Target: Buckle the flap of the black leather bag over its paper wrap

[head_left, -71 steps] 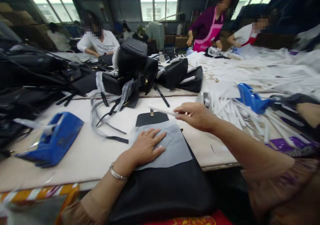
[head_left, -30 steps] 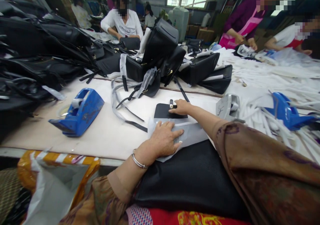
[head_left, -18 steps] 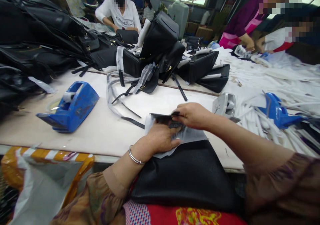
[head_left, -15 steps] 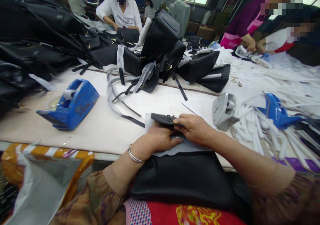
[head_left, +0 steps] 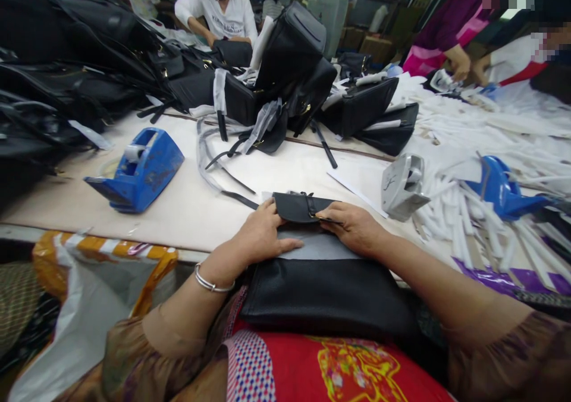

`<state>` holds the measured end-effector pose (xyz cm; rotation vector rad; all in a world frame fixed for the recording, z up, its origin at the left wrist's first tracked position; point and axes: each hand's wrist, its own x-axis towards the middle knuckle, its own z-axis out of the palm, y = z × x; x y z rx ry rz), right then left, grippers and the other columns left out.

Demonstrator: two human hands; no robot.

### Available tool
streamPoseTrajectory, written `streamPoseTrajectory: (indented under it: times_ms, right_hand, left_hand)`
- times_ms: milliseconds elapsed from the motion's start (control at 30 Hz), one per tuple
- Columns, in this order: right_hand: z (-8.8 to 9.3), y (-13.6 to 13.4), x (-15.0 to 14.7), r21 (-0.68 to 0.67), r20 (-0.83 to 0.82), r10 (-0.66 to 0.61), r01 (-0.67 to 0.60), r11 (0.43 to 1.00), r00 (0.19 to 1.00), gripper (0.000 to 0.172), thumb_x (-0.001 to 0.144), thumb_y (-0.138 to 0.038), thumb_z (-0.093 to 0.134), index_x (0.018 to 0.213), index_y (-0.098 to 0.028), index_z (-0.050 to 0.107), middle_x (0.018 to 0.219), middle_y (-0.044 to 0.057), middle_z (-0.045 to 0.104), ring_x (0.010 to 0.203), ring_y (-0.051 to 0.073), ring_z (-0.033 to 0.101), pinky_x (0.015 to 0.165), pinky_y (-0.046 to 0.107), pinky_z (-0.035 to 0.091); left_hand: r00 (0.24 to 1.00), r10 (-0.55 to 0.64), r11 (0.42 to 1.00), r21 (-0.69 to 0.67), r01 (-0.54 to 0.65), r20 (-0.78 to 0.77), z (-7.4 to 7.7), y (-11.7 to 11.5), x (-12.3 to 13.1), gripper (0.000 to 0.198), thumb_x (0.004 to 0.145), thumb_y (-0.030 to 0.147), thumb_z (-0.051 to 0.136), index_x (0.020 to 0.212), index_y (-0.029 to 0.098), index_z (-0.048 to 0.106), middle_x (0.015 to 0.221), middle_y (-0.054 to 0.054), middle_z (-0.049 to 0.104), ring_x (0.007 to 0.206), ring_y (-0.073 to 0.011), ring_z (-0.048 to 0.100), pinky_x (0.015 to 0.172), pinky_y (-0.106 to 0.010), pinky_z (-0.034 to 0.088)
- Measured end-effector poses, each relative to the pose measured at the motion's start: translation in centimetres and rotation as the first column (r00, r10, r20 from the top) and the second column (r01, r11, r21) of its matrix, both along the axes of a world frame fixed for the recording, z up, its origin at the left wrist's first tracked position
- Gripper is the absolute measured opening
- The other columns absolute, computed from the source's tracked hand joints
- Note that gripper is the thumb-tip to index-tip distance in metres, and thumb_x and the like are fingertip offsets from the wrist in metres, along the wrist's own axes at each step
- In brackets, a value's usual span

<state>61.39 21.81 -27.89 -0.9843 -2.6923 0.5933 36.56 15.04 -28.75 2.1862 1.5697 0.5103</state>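
Observation:
A black handbag (head_left: 321, 295) lies across my lap against the table edge, its flap (head_left: 292, 209) raised at the far side. Below the flap a grey sheet (head_left: 319, 241) shows on the bag. My right hand (head_left: 354, 226) pinches the flap's lower edge near a small buckled strap (head_left: 310, 203). At the flap's left end rests my left hand (head_left: 263, 232), its thumb stretched out over the grey sheet and apart from the fingers. The tips of some left fingers are hard to make out beside the flap.
A blue tape dispenser (head_left: 138, 173) stands left, a grey one (head_left: 404, 188) and another blue one (head_left: 502, 188) right. Black bags (head_left: 294, 51) pile up beyond. White strips (head_left: 464, 223) cover the table's right side. Co-workers (head_left: 225, 9) work across the table.
My left hand has drawn back left from under the flap, with its thumb now spread. The flap has tilted so more of its face and strap shows. My right hand still grips its edge.

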Motion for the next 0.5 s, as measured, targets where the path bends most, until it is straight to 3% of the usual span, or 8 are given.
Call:
streamPoseTrajectory:
  times_ms: [133,233,333,433,500]
  right_hand:
    - [0.7,-0.9,-0.6,0.084,0.128,0.072,-0.083,0.993,0.989,0.027,0.092,-0.029,0.050,0.111,-0.021,0.068,0.103,0.011,0.064,0.093,0.023,0.057,0.082,0.034,0.045]
    - [1.4,-2.2,-1.5,0.158,0.270,0.048,-0.094,0.983,0.962,0.038,0.087,-0.047,0.058,0.106,-0.016,0.068,0.099,0.015,0.063,0.090,0.027,0.056,0.080,0.038,0.044]
    - [1.5,-3.0,-2.2,0.208,0.319,0.008,-0.078,0.975,0.948,0.040,0.089,-0.051,0.054,0.099,-0.015,0.068,0.095,0.015,0.062,0.087,0.027,0.056,0.078,0.039,0.044]
    - [1.1,-2.7,-2.1,0.166,0.190,-0.005,-0.027,0.986,0.982,0.032,0.094,-0.039,0.048,0.094,-0.017,0.071,0.097,0.013,0.063,0.092,0.025,0.056,0.084,0.037,0.043]
    - [1.0,-2.1,-1.8,0.071,0.081,-0.085,0.079,0.994,0.993,0.030,0.094,-0.038,0.049,0.088,-0.018,0.071,0.095,0.011,0.063,0.091,0.022,0.058,0.084,0.034,0.044]
  left_hand:
    - [0.954,0.298,0.955,-0.014,-0.298,0.018,-0.9,-1.5,0.3,0.074,0.067,0.059,0.073,0.125,0.016,0.055,0.124,-0.014,0.056,0.116,-0.0288,0.053,0.100,-0.040,0.045]
    - [0.896,0.442,0.888,-0.125,-0.443,-0.035,-1.2,-2.0,0.4,0.089,0.061,0.067,0.072,0.128,0.013,0.048,0.120,-0.016,0.057,0.111,-0.0306,0.056,0.094,-0.040,0.049]
    - [0.902,0.427,0.890,-0.141,-0.433,-0.070,-1.3,-2.0,0.2,0.091,0.060,0.072,0.068,0.127,0.013,0.048,0.123,-0.018,0.055,0.116,-0.0330,0.053,0.096,-0.042,0.047]
    - [0.931,0.359,0.917,-0.164,-0.364,-0.061,-1.4,-1.8,0.0,0.086,0.063,0.075,0.063,0.124,0.015,0.051,0.120,-0.017,0.058,0.112,-0.0340,0.056,0.092,-0.043,0.048]
    - [0.945,0.328,0.923,-0.205,-0.325,-0.024,-1.5,-1.7,-0.2,0.083,0.065,0.075,0.062,0.125,0.018,0.050,0.117,-0.015,0.061,0.107,-0.0330,0.059,0.089,-0.043,0.050]
